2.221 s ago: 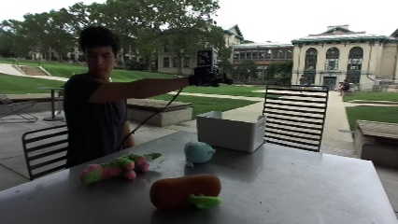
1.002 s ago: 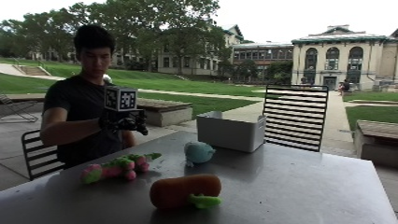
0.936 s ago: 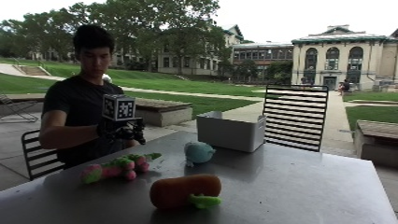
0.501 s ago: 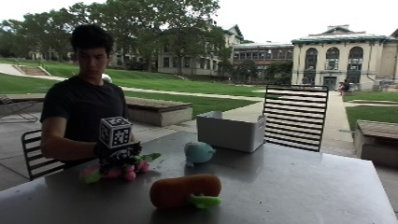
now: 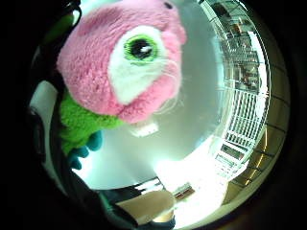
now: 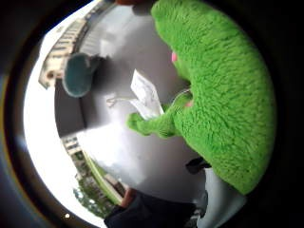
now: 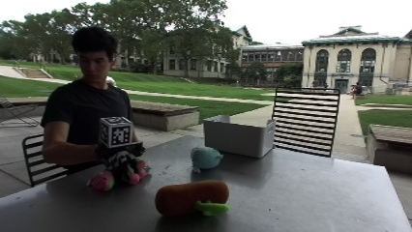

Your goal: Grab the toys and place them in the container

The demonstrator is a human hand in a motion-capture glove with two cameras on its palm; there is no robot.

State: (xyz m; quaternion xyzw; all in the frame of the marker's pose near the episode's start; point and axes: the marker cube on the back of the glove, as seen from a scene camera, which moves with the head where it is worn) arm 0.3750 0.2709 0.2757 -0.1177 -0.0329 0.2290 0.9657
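A pink and green plush toy (image 7: 120, 176) lies near the table's left edge, in front of the person. The gloved right hand (image 7: 120, 155) is down on top of it, fingers curled round its middle. The toy's pink face (image 5: 129, 67) fills the little finger side palm view, and its green fur (image 6: 223, 85) fills the thumb side palm view, with a white tag (image 6: 145, 95) hanging from it. A teal round toy (image 7: 206, 158) (image 6: 78, 73) sits mid-table. Nearer the front lies an orange toy with a green leaf (image 7: 192, 197). The white container (image 7: 238, 136) stands at the table's far edge.
The grey table (image 7: 302, 193) stretches bare to the right. A slatted chair (image 7: 306, 121) stands behind the container, and the person sits on another chair (image 7: 37, 162) at the left.
The gloved hand came back from over the container, dropped down to the table's left side and now sits on the pink and green toy. The other toys have not moved.
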